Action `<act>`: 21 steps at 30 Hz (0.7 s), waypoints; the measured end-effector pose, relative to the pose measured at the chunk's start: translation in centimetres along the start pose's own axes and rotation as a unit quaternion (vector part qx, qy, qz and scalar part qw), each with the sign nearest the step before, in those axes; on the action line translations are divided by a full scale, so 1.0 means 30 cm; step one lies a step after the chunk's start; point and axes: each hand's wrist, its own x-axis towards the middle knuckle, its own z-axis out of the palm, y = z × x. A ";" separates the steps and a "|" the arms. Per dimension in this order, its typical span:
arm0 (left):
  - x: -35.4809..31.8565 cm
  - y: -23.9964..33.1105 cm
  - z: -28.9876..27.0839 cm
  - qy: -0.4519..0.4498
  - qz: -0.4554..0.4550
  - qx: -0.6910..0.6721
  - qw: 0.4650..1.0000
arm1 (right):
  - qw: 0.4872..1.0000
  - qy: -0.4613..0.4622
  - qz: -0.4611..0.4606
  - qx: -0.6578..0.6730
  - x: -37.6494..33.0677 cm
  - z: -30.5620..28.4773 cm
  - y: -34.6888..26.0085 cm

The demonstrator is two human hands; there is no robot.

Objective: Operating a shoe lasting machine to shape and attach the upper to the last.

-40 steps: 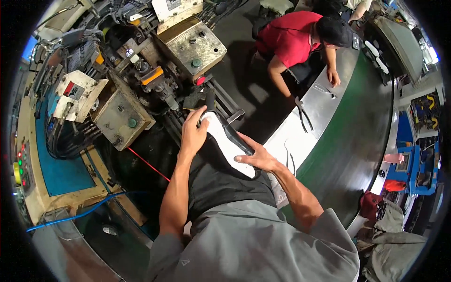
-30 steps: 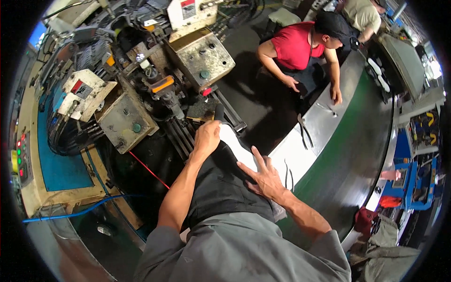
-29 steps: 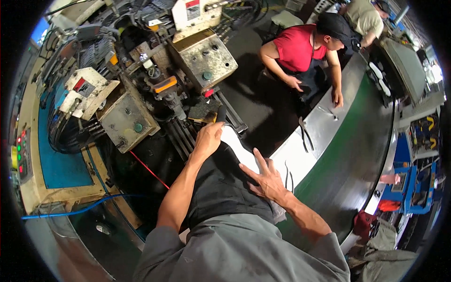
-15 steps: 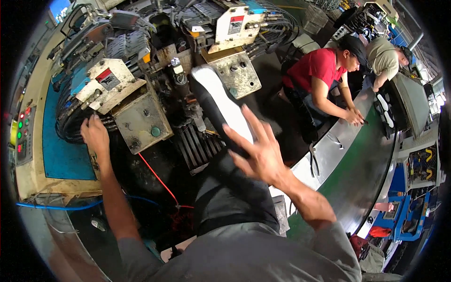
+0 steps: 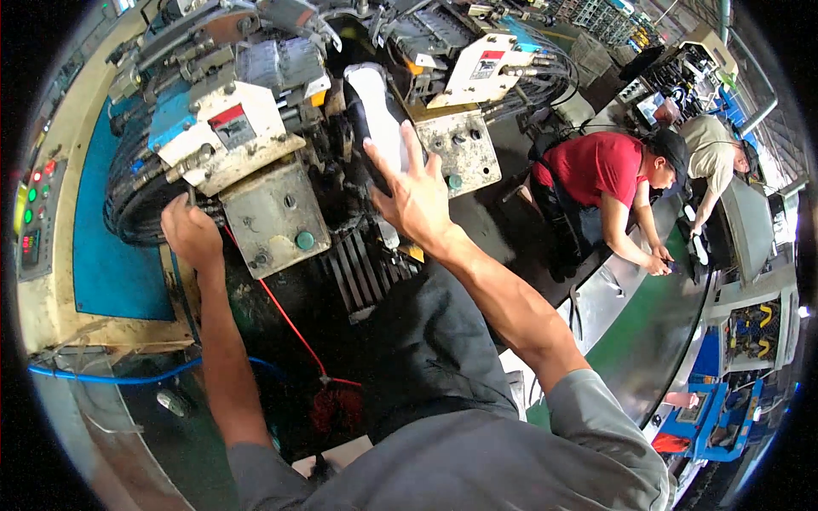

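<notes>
Around me is a factory workshop: a grimy machine trailing black hoses, a stained metal button box, a panel of glowing lights, and two workers beside a long green belt.

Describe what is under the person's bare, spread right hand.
A black, shoe-shaped piece with a white upper face extends out beyond the right hand. Its near part is covered by the hand and cannot be seen.

Left hand curled; right hand splayed
</notes>
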 end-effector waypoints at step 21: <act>0.009 0.002 0.099 0.085 -0.028 0.059 0.994 | 0.989 0.080 -0.124 0.010 0.006 0.039 0.088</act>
